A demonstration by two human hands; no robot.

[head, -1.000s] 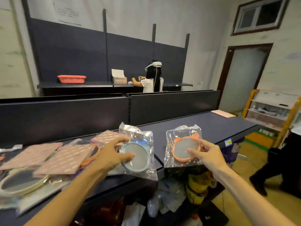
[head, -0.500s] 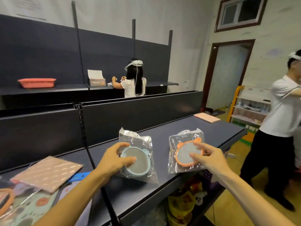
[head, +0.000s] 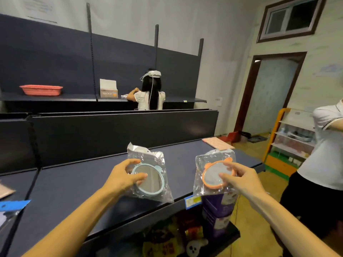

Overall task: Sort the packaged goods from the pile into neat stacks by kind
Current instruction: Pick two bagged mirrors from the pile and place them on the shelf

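My left hand (head: 124,176) grips a blue-rimmed round mirror in a clear bag (head: 150,179), held just above the dark shelf (head: 74,186) near its front edge. My right hand (head: 241,179) grips an orange-rimmed round mirror with small ears, in its own clear bag (head: 213,175), past the shelf's front edge. The two packets are side by side and apart. A pink flat packet (head: 217,143) lies at the shelf's far right end. At the left edge show the corner of another pink packet (head: 5,191) and a blue card (head: 13,205).
A dark back panel (head: 120,132) rises behind the shelf. A person in white and black (head: 323,164) stands close on the right. Another person (head: 151,93) works at the far shelf beside a cardboard box (head: 108,89) and a red basket (head: 41,89). Goods fill the lower shelf (head: 217,212).
Both hands have carried their mirror packets to the right along the shelf. The pile on the left has slid almost out of view, and a person on the right has come into view.
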